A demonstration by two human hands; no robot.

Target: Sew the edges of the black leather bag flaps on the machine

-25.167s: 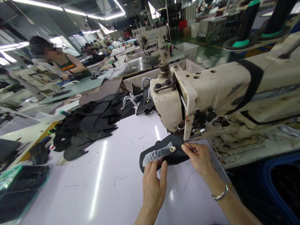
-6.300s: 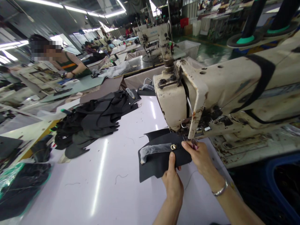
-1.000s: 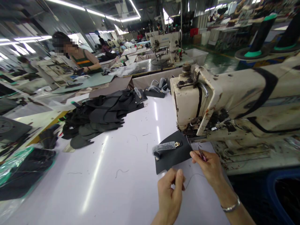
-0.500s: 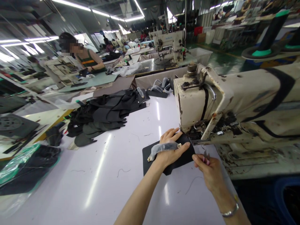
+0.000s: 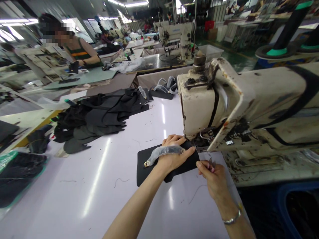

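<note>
A flat black panel (image 5: 183, 168) lies on the white tabletop, its far right edge at the sewing machine's head. Attached to it is an arched handle (image 5: 164, 151) in clear plastic wrap, with gold-coloured metal ends. My left hand (image 5: 171, 162) rests flat on the panel beneath this handle, fingers spread toward the machine. Beside the panel's right edge, my right hand (image 5: 211, 174) is closed around small thread snips (image 5: 211, 162), whose metal blades point up. Its thumb and forefinger meet at the panel's edge; whether they pinch a thread there I cannot tell.
The sewing machine (image 5: 199, 106) fills the right side. Black cut pieces (image 5: 99, 113) are heaped at the left back, near several panels with wrapped handles (image 5: 160, 88). A plastic-wrapped black bundle (image 5: 20, 176) lies far left. A co-worker (image 5: 79, 53) sits beyond. Loose threads are scattered over the tabletop (image 5: 109, 205).
The whole scene has shifted left as my head turned slightly right. Both hands keep about the same places at the panel, and the right still holds the snips.
</note>
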